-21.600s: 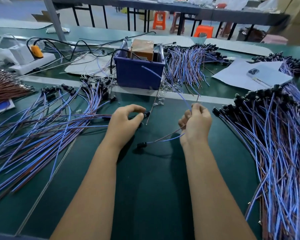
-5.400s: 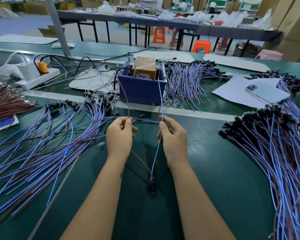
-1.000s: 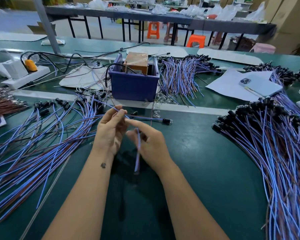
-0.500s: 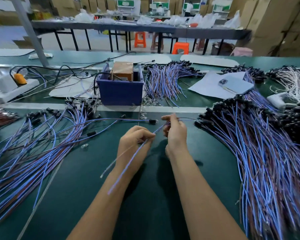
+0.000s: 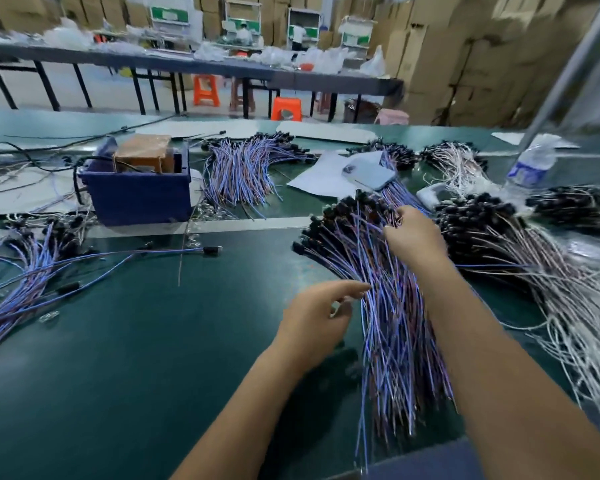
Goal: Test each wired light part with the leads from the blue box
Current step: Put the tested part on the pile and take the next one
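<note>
Fingers, right hand (image 5: pixel 414 237): curled down into the untested bundle (image 5: pixel 388 306) near its black-capped ends; they look to be pinching among the wires, though which single part they hold cannot be told through the blur
Fingers, left hand (image 5: pixel 312 320): loose and part-spread, tips touching the near edge of the same bundle; holding nothing now
Change: half a second ago both hands were pinching one blue-wired part at mid-bench in front of the blue box (image 5: pixel 137 197); that part is out of the hands, and both have swung right to the big pile; the view has swung right with them
Meaning: judged, one test cycle is closed and the pick of the next part has begun
Tested pile (image 5: pixel 21 271): blue-and-brown wires fanned on the left of the bench (image 5: pixel 153 358); a loose wired part (image 5: pixel 174 251) lies just right of it, black end pointing right; it may be the one just released, not certain
Leads: thin leads (image 5: pixel 184 251) run down from the box onto the bench, well apart from both hands
Box contents: brown block (image 5: pixel 142 157) standing inside
Remaining: right-hand bundle is thick, further bundles behind and beside it; much left to test
Next move, judged: draw one part free without dragging its neighbours, bring its bare wire ends back to the leads
Risk: tangled wires lifting together
</note>
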`<state>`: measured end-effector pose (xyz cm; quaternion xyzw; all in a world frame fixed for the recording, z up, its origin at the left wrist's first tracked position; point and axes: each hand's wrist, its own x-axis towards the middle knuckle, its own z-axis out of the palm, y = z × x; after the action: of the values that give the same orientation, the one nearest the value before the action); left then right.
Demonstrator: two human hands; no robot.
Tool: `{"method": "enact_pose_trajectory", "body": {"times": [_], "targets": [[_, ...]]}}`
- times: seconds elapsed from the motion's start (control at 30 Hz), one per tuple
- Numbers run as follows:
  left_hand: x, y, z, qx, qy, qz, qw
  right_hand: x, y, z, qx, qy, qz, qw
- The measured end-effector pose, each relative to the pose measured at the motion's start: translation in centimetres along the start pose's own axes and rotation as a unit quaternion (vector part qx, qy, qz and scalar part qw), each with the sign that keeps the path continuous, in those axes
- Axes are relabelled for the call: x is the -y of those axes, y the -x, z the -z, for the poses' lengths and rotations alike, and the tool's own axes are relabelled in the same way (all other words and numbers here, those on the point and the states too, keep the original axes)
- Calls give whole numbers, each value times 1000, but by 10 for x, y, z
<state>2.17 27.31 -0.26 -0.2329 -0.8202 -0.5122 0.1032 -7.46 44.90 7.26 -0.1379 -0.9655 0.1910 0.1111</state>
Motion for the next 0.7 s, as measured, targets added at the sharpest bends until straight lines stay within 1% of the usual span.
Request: {"method": "enact_pose_trajectory", "body": {"times": [0.07, 0.13, 0.2, 0.27, 0.37, 0.43, 0.5, 0.57, 0.63, 0.7], "targets": [[6, 4, 4, -2, 6, 25, 1000, -4, 3, -3, -37, 57, -22, 997], [16, 8, 18, -41, -3, 64, 997, 8, 10, -10, -62, 53, -8, 997], [30, 11, 41, -111, -18, 121, 986, 33, 20, -26, -64, 38, 42, 996], [45, 18, 72, -179, -55, 178, 966, 69, 33, -47, -51, 25, 113, 992], [64, 37, 125, -233, -151, 247, 928, 130, 59, -86, 17, -10, 226, 974], [74, 53, 156, -238, -229, 289, 899, 170, 77, -113, 69, -43, 297, 951], [82, 69, 180, -234, -289, 316, 873, 203, 94, -137, 101, -72, 341, 932], [88, 80, 195, -224, -308, 320, 867, 222, 107, -157, 115, -68, 348, 928], [92, 83, 202, -213, -306, 326, 869, 226, 114, -175, 90, -22, 335, 938], [95, 76, 206, -210, -290, 347, 867, 223, 118, -183, 39, 16, 328, 944]]}}
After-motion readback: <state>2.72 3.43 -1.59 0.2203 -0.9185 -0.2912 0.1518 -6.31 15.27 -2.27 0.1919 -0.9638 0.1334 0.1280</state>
